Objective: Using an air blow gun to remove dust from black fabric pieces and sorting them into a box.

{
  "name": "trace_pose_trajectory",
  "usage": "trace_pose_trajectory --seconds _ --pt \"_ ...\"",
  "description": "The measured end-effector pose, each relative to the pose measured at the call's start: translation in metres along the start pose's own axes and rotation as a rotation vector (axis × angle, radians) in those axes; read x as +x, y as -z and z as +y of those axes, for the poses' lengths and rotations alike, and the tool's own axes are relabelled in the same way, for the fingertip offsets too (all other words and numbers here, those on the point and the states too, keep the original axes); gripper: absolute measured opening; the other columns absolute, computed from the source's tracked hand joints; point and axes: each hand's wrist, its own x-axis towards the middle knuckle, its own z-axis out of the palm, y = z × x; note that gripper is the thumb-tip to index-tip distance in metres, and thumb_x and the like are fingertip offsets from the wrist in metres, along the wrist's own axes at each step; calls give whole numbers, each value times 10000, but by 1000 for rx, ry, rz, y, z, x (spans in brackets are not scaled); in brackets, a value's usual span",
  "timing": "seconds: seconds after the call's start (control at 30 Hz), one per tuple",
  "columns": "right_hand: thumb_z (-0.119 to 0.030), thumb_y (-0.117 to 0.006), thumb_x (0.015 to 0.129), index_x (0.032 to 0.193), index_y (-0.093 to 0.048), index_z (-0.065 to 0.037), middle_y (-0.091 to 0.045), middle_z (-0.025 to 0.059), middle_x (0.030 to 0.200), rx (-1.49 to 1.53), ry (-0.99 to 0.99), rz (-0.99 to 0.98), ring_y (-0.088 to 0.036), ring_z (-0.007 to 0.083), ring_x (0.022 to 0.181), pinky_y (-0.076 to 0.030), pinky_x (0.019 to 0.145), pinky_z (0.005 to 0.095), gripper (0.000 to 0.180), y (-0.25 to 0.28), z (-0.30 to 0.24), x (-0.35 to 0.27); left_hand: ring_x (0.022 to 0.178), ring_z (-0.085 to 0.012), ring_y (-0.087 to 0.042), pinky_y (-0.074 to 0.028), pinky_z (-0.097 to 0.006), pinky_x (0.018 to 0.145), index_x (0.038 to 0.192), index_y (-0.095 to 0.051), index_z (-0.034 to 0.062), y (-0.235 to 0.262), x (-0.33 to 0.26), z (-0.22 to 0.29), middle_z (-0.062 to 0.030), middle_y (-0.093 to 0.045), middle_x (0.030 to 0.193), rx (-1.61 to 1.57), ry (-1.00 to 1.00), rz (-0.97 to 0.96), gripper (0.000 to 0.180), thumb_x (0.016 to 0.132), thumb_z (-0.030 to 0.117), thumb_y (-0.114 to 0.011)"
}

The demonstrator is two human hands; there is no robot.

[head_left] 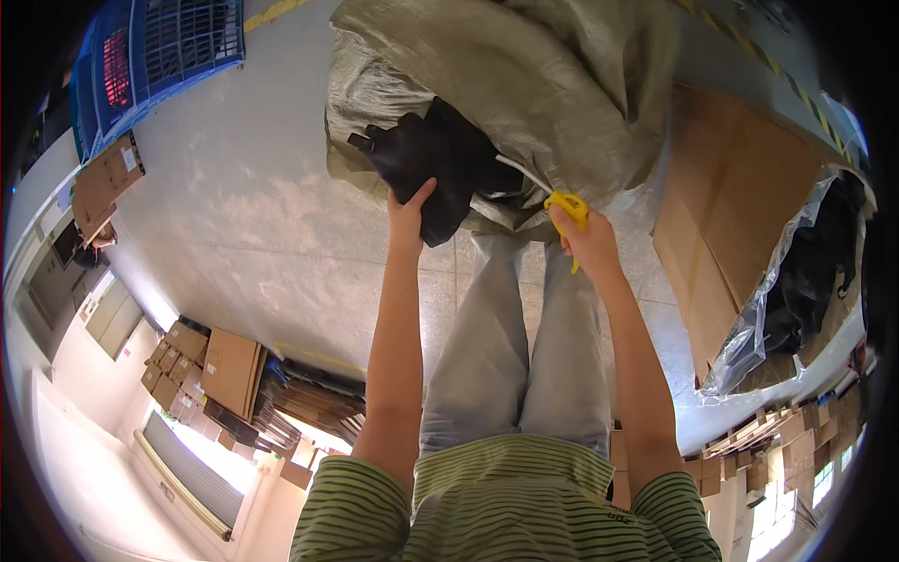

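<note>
My left hand (408, 223) is closed on the near edge of a soft black fabric piece (435, 159), its thumb raised along it. The fabric is bunched, so its exact kind cannot be told. In my right hand (590, 242) is a yellow air blow gun (568, 208), gripped by the handle. Its long pale nozzle (523, 170) points up and left at the fabric's right side. Whether the tip touches is hard to see. Beneath and behind the fabric spreads a large crumpled olive-tan sack (506, 66), just past my feet.
On the right stands an open cardboard box (735, 206) lined with clear plastic, with black items (815, 272) inside. A blue plastic crate (169, 56) is at the far left, near a smaller carton (108, 183). Stacked flat cardboard (234, 375) lies to the lower left.
</note>
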Motion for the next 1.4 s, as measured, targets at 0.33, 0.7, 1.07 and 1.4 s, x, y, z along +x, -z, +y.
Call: trace_pose_trajectory --seconds 0.33,0.7,1.07,1.4 --pt "-379 -639 798 822 -588 -35 -498 20 550 144 -155 -275 -451 87 418 -387 411 234 348 0 -6 -1 1017 -229 -571 -497 -352 845 1235 -438 25 10 27 -2 -139 -551 1150 -428 295 -184 463 828 152 -621" --pt "-384 -641 794 778 -575 -25 -502 34 537 98 -194 -362 -470 104 420 -393 404 247 365 -3 -2 3 970 -241 -593 -500 -349 842 1223 -447 -9 7 10 -9 -105 -579 1122 -309 284 -197 489 858 285 -586" --pt "-440 -630 787 775 -570 -20 -515 39 538 109 -151 -244 -480 111 420 -397 412 251 424 -9 2 -1 1237 -231 -386 -320 -366 1042 1354 -304 87 13 9 -23 -75 -380 1363 -562 40 -412 557 925 438 -356" --pt "-433 -624 789 763 -562 -29 -500 31 529 122 -145 -21 -499 112 436 -399 411 248 409 12 3 8 1017 -189 -490 -425 -305 898 1210 -437 54 -33 -20 5 -70 -491 1186 987 -626 -447 393 915 313 -456"
